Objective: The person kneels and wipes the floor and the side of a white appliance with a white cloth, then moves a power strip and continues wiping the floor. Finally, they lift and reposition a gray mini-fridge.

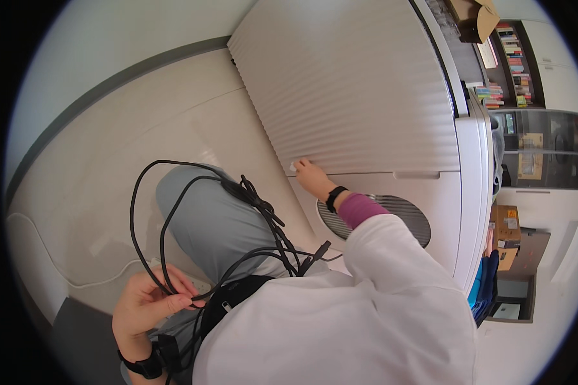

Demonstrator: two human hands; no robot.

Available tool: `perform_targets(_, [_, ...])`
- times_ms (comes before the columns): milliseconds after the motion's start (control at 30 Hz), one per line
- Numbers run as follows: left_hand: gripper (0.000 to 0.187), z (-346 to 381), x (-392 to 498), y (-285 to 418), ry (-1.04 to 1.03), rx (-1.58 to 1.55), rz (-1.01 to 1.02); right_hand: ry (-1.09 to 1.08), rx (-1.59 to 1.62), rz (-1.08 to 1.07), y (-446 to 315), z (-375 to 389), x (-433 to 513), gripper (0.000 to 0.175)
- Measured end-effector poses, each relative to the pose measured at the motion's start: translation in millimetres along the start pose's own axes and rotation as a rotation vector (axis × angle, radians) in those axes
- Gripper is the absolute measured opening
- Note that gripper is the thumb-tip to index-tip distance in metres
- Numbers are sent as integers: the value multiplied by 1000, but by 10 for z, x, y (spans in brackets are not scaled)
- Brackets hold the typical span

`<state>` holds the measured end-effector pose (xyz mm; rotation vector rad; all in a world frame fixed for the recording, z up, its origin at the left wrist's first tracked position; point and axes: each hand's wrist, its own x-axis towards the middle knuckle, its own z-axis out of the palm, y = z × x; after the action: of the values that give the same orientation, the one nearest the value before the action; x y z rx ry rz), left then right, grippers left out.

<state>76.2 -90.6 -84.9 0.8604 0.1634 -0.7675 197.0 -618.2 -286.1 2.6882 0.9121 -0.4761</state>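
Observation:
A bundle of black cable (pixel 245 192) lies over my grey-clad thigh, with loops rising to the left and a dark connector (pixel 323 249) at one end. My left hand (pixel 185 298) pinches two strands of it between thumb and fingers. My right hand (pixel 298 166), in a purple cuff and black wristband, reaches to the lower edge of a white ribbed panel (pixel 366 96). Its fingertips are closed around a small white piece (pixel 293 167), whose material I cannot tell. Below that hand's wrist, an oval ribbed dark inset (pixel 414 221) shows in the smooth white front.
A white cord (pixel 77 285) runs over the pale floor to a white power strip (pixel 200 286) beside my left hand. A grey baseboard (pixel 125 72) borders the wall. At the right are bookshelves (pixel 515 67), cardboard boxes (pixel 505 226) and dark blue cloth (pixel 489 284).

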Motion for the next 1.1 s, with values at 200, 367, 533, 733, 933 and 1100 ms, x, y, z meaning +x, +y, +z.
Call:
perform_targets(200, [5,-82,8,18,-66,-6,14,-197,151,245,-151,459,419,25])
perform_targets(367, [7,-130,2,-16,-75,25,18,-324,-105,-123,-138,462,511,24])
perform_targets(533, [6,-124,-33,-27,-68,5,11,-288,-34,176,-226,-75,156,17])
perform_targets(733, [12,-115,-7,12,2,41,-13,-59,-195,246,-127,-1698,-578,10])
perform_targets(933, [6,-147,36,59,-73,65,-8,309,-332,475,-72,-3256,-1239,6])
perform_targets(1100, [7,-191,66,63,-111,48,-7,462,-487,541,-122,-3764,-1451,13])
